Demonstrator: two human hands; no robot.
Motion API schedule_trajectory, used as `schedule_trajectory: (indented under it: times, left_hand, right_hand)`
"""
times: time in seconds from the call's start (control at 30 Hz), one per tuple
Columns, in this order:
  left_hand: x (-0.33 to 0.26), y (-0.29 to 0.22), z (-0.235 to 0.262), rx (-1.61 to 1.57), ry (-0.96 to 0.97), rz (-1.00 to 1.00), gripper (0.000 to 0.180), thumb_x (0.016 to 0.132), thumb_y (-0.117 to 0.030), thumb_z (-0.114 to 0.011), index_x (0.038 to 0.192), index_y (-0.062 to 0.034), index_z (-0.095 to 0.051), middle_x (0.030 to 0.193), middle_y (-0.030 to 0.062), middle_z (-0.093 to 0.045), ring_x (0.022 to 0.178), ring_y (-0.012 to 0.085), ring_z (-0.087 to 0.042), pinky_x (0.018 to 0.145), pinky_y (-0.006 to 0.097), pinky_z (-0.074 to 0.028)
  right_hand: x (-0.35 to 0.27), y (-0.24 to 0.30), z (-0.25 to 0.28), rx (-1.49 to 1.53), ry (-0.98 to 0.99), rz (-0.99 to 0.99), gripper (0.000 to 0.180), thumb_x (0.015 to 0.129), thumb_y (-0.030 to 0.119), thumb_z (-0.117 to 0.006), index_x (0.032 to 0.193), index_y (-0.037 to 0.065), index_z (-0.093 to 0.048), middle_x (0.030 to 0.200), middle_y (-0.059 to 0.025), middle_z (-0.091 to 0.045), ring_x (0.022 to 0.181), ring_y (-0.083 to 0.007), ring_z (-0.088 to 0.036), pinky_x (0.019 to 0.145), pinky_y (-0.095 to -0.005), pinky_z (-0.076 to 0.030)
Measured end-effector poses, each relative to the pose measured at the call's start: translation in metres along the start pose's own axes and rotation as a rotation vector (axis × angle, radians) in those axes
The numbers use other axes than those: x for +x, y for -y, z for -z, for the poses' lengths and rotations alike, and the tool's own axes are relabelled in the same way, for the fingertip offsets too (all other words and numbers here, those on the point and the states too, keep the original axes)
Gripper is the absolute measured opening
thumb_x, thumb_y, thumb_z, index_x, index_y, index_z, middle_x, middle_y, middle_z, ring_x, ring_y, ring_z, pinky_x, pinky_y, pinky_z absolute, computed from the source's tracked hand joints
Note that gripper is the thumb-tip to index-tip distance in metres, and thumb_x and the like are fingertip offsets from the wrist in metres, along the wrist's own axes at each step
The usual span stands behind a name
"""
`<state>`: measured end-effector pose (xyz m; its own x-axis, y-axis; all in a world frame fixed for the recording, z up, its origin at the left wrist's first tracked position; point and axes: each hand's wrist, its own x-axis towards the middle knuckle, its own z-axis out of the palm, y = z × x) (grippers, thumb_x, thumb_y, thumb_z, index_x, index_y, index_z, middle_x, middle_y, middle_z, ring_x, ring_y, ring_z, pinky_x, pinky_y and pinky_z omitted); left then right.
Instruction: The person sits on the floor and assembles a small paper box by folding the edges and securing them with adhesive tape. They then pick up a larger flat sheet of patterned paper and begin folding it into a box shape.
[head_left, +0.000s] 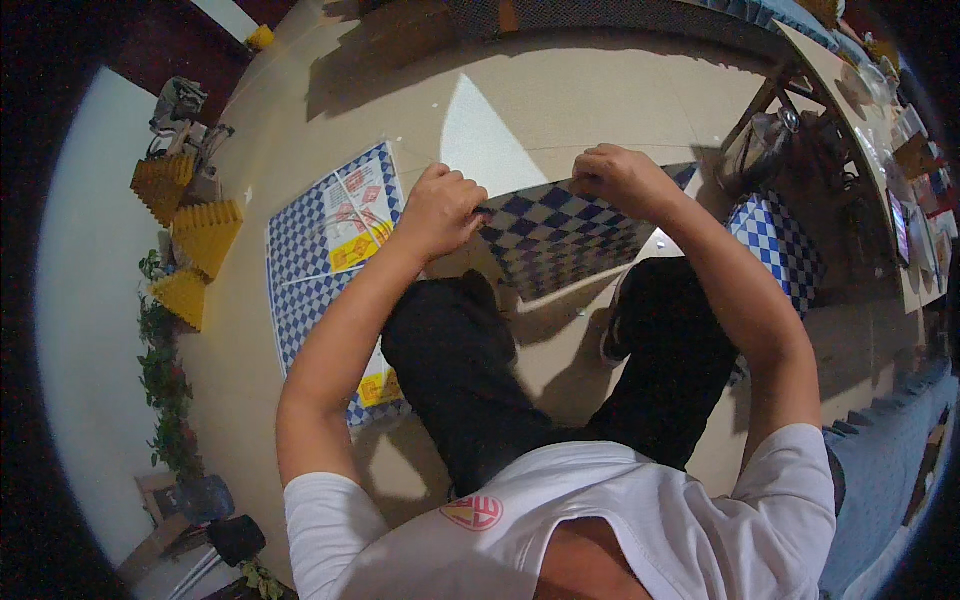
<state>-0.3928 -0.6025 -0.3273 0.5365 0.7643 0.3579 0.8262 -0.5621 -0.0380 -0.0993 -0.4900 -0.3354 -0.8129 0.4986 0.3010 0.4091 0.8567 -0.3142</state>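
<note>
A blue-and-white checkered sheet (565, 240) hangs between my knees, tilted, its upper edge toward the far side. My left hand (440, 212) is closed on the sheet's left corner. Farther along the same edge, my right hand (625, 180) pinches it, short of the right corner. The fingertips of both hands are partly hidden. On the floor beside my left leg lies a flat plastic-wrapped checkered pack (300, 240) with white, red and yellow printed patches. Another checkered sheet (775, 245) lies to the right of my right knee, partly hidden by my arm.
Yellow folded pieces (205, 235) and a leafy plant (165, 370) stand along the left wall. A cluttered table (890, 190) is at the right, with a dark bag (755, 150) beside its legs. Blue cloth (890, 480) covers something at lower right.
</note>
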Motion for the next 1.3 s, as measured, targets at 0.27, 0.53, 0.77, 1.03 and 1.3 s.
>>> schedule_trajectory:
  times: [0.27,0.53,0.77,1.03,1.3]
  left_hand:
    - [-0.02,0.003,-0.01,0.022,0.003,0.217,0.018,0.078,-0.024,-0.076,0.083,-0.0103,-0.066,0.082,0.0078,-0.067,0.083,0.0287,-0.062,0.082,0.042,-0.045]
    - [-0.037,0.008,-0.031,-0.278,0.156,0.572,0.029,0.094,-0.034,-0.06,0.097,-0.0054,-0.067,0.088,0.0164,-0.068,0.088,0.0389,-0.066,0.077,0.047,-0.05]
    - [-0.004,-0.015,-0.036,-0.488,0.083,0.627,0.027,0.095,-0.031,-0.056,0.093,-0.0065,-0.067,0.09,0.0168,-0.068,0.087,0.0407,-0.064,0.075,0.047,-0.05]
    - [0.01,-0.022,-0.044,-0.473,0.243,0.825,0.031,0.094,-0.039,-0.059,0.092,-0.0095,-0.067,0.086,0.0153,-0.069,0.084,0.0371,-0.066,0.072,0.045,-0.05]
    - [0.008,-0.027,-0.051,-0.395,0.171,0.82,0.024,0.093,-0.035,-0.058,0.101,-0.0127,-0.065,0.091,0.0153,-0.07,0.089,0.038,-0.067,0.076,0.046,-0.051]
  right_hand:
    - [0.006,0.008,0.001,0.176,0.188,-0.242,0.019,0.091,0.022,-0.068,0.093,0.003,-0.067,0.082,-0.0146,-0.067,0.076,-0.0287,-0.064,0.071,-0.0374,-0.05]
    - [0.012,-0.009,-0.024,0.396,0.335,-0.255,0.025,0.098,0.025,-0.06,0.102,0.002,-0.07,0.087,-0.0134,-0.069,0.082,-0.0223,-0.064,0.074,-0.0372,-0.049]
    - [0.03,-0.02,-0.027,0.511,0.53,-0.361,0.03,0.1,0.027,-0.055,0.106,0.002,-0.07,0.091,-0.0111,-0.07,0.089,-0.0229,-0.063,0.084,-0.0375,-0.049]
    - [0.038,-0.024,-0.031,0.499,0.68,-0.44,0.027,0.099,0.023,-0.053,0.108,0.002,-0.068,0.103,-0.0128,-0.069,0.099,-0.0252,-0.062,0.091,-0.0384,-0.047]
    - [0.032,-0.026,-0.036,0.502,0.603,-0.369,0.021,0.095,0.014,-0.053,0.11,0.004,-0.064,0.104,-0.0126,-0.068,0.1,-0.0237,-0.062,0.089,-0.0366,-0.047]
